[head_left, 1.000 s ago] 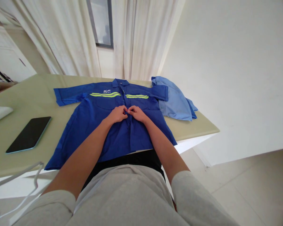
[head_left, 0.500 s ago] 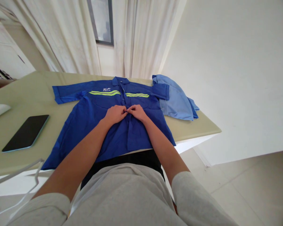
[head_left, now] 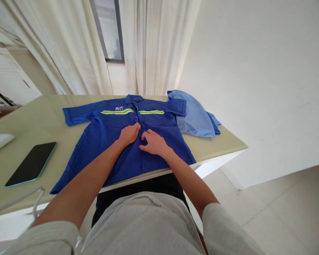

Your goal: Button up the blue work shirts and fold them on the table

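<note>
A dark blue short-sleeved work shirt (head_left: 95, 138) lies spread on the table, collar away from me. Yellow-green reflective bands cross its chest, and a white logo shows above the left one. My left hand (head_left: 130, 134) is closed at the front placket, pinching the shirt's edge just below the chest. Just right of it, my right hand (head_left: 154, 142) hovers at the placket with thumb and fingers curved apart, nothing visible between them. The collar end of the placket stands slightly open, with a button visible below the bands.
Light blue folded clothing (head_left: 194, 115) lies at the right, partly under the shirt's sleeve. On the left of the table (head_left: 223, 141) rest a black tablet (head_left: 32, 163) and a white object (head_left: 0, 141). A white cable (head_left: 18, 200) hangs over the near left edge. Curtains (head_left: 159, 46) and a wall stand behind.
My right hand has come away from my left and its fingers have parted. My left hand stays at the placket, slightly farther up the shirt. The camera view has shifted a little.
</note>
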`<action>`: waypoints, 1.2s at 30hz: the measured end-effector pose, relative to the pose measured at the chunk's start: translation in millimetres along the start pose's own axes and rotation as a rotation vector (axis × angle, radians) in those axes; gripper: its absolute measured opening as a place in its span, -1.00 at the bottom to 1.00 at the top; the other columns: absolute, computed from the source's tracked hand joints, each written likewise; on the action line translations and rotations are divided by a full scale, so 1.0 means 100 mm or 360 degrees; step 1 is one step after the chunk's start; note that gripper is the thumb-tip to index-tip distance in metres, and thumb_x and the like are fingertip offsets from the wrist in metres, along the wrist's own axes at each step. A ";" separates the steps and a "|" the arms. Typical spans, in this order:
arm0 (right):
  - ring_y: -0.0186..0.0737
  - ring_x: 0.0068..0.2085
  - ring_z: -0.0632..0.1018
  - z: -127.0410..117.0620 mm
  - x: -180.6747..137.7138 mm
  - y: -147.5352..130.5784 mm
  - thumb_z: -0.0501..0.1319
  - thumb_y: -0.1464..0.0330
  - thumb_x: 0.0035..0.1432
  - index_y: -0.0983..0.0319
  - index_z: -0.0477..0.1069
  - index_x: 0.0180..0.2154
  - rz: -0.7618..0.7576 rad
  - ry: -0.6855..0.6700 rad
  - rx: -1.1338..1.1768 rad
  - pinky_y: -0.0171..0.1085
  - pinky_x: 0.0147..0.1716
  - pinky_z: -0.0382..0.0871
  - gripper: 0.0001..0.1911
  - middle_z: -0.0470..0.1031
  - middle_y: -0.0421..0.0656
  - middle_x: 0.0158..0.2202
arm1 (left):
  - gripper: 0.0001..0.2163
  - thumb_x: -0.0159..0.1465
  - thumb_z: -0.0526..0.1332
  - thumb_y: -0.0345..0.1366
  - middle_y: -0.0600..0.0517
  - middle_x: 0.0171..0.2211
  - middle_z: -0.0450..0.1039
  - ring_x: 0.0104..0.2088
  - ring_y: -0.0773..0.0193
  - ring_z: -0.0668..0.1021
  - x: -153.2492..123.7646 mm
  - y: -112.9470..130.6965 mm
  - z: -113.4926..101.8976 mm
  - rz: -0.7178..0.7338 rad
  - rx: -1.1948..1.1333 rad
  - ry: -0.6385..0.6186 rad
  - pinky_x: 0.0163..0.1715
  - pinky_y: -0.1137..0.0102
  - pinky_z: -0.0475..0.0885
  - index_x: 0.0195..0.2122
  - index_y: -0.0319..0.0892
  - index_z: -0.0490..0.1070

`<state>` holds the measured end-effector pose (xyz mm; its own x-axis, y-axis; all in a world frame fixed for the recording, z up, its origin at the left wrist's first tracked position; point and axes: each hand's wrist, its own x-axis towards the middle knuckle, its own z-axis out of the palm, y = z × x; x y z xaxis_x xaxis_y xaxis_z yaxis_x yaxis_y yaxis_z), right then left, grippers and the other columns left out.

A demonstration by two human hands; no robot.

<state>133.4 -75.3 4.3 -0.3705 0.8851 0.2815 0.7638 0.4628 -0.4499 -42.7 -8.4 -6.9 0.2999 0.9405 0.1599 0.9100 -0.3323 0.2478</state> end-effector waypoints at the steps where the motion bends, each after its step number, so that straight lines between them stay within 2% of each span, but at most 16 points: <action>1: -0.13 -0.19 0.47 0.03 -0.09 -0.04 0.45 0.26 0.07 0.14 0.48 -0.20 0.0016 0.0015 0.0000 -0.23 -0.21 0.35 -0.73 0.42 -0.13 -0.13 | -0.63 0.53 -0.17 -0.14 -0.15 -0.18 0.64 -0.16 0.06 0.67 0.00 0.02 -0.01 -0.0045 0.0003 0.0004 -0.15 0.31 0.42 0.09 -0.10 0.37; 4: -0.19 -0.20 0.50 0.12 -0.28 -0.05 0.34 0.45 0.14 0.16 0.51 -0.19 0.0118 0.0117 0.0150 -0.24 -0.18 0.37 -0.83 0.42 -0.13 -0.12 | -0.66 0.51 -0.13 -0.23 -0.21 -0.20 0.64 -0.21 0.01 0.67 -0.07 0.06 -0.04 -0.0142 -0.0019 0.0013 -0.19 0.27 0.43 0.18 -0.17 0.28; 6: -0.23 -0.24 0.50 0.14 -0.32 -0.01 0.33 0.48 0.16 0.18 0.54 -0.22 0.0161 0.0182 0.0295 -0.24 -0.16 0.37 -0.87 0.43 -0.16 -0.17 | -0.70 0.47 -0.01 -0.22 -0.17 -0.20 0.64 -0.20 0.02 0.67 -0.16 0.03 -0.07 -0.0101 -0.0084 0.0002 -0.21 0.29 0.43 0.14 -0.16 0.32; 8: -0.26 -0.29 0.48 0.15 -0.32 0.02 0.42 0.39 0.14 0.20 0.54 -0.24 0.0153 0.0195 0.0377 -0.24 -0.17 0.37 -0.87 0.42 -0.18 -0.20 | -0.76 0.40 0.12 -0.14 -0.09 -0.23 0.63 -0.21 0.07 0.65 -0.26 -0.03 -0.12 0.0039 -0.0228 -0.0086 -0.23 0.32 0.43 -0.02 -0.12 0.43; 11: -0.25 -0.28 0.47 0.15 -0.32 0.01 0.49 0.33 0.05 0.21 0.52 -0.25 0.0096 0.0193 0.0342 -0.24 -0.18 0.37 -0.76 0.42 -0.17 -0.18 | -0.78 0.32 0.19 -0.09 -0.02 -0.30 0.62 -0.29 0.14 0.61 -0.38 -0.14 -0.20 0.0360 -0.0495 -0.0343 -0.27 0.35 0.44 -0.25 -0.08 0.55; 13: -0.24 -0.26 0.48 0.16 -0.32 0.00 0.44 0.40 0.05 0.22 0.51 -0.30 0.0099 0.0241 0.0286 -0.25 -0.18 0.36 -0.83 0.43 -0.17 -0.20 | -0.80 0.26 0.22 -0.14 -0.01 -0.30 0.60 -0.32 0.17 0.59 -0.43 -0.16 -0.25 0.0511 -0.0617 -0.0418 -0.27 0.36 0.44 -0.25 -0.08 0.60; 15: -0.24 -0.28 0.49 0.16 -0.32 0.01 0.38 0.46 0.05 0.22 0.51 -0.34 0.0137 0.0298 0.0291 -0.25 -0.20 0.36 -0.90 0.45 -0.18 -0.25 | -0.79 0.20 0.24 -0.20 -0.03 -0.26 0.59 -0.32 0.19 0.57 -0.46 -0.12 -0.27 0.0574 -0.0679 -0.0386 -0.25 0.35 0.45 -0.22 -0.10 0.62; 18: -0.25 -0.31 0.51 0.16 -0.30 0.08 0.33 0.49 0.05 0.21 0.54 -0.40 0.0187 0.0354 0.0443 -0.27 -0.22 0.38 -0.93 0.50 -0.18 -0.32 | -0.78 0.18 0.24 -0.23 -0.04 -0.24 0.57 -0.33 0.21 0.56 -0.48 -0.03 -0.27 0.0620 -0.0733 -0.0366 -0.26 0.35 0.46 -0.22 -0.12 0.62; 22: -0.22 -0.29 0.56 0.15 -0.25 0.21 0.28 0.46 0.09 0.20 0.58 -0.41 0.0226 0.0365 0.0649 -0.26 -0.21 0.41 -0.90 0.59 -0.15 -0.30 | -0.78 0.13 0.34 -0.15 -0.01 -0.23 0.59 -0.33 0.23 0.55 -0.49 0.02 -0.27 0.0656 -0.0835 -0.0491 -0.28 0.37 0.45 -0.23 -0.12 0.61; 25: -0.20 -0.27 0.59 0.12 -0.21 0.31 0.28 0.43 0.09 0.20 0.61 -0.40 0.0259 0.0274 0.0763 -0.25 -0.19 0.43 -0.89 0.63 -0.14 -0.28 | -0.78 0.12 0.38 -0.10 0.03 -0.34 0.58 -0.38 0.24 0.54 -0.49 0.01 -0.27 0.0596 -0.0880 -0.0568 -0.34 0.39 0.42 -0.29 -0.11 0.58; 28: -0.16 -0.24 0.60 0.10 -0.20 0.36 0.27 0.39 0.11 0.20 0.62 -0.39 0.0294 0.0210 0.0879 -0.24 -0.17 0.44 -0.87 0.64 -0.13 -0.28 | -0.82 0.17 0.35 -0.11 0.06 -0.44 0.54 -0.42 0.25 0.53 -0.50 0.02 -0.26 0.0536 -0.0945 -0.0522 -0.37 0.39 0.40 -0.33 -0.11 0.55; 32: -0.16 -0.26 0.59 0.12 -0.25 0.33 0.28 0.30 0.14 0.23 0.62 -0.37 0.0322 0.0272 0.0980 -0.24 -0.20 0.42 -0.84 0.62 -0.12 -0.31 | -0.84 0.23 0.33 -0.14 0.08 -0.44 0.53 -0.41 0.25 0.55 -0.53 0.05 -0.25 0.0574 -0.0945 -0.0435 -0.34 0.38 0.40 -0.33 -0.11 0.50; 36: -0.20 -0.32 0.54 0.15 -0.30 0.27 0.29 0.25 0.15 0.23 0.60 -0.37 0.0370 0.0316 0.1004 -0.28 -0.29 0.38 -0.80 0.58 -0.16 -0.37 | -0.86 0.26 0.31 -0.16 0.08 -0.43 0.52 -0.40 0.24 0.55 -0.52 0.05 -0.20 0.0637 -0.0871 -0.0439 -0.34 0.38 0.39 -0.32 -0.10 0.47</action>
<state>157.2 -88.4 -28.4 -0.0851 0.9668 0.2410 0.3368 0.2556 -0.9062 -59.4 -60.6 5.3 0.7064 0.6993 0.1095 0.4640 -0.5744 0.6744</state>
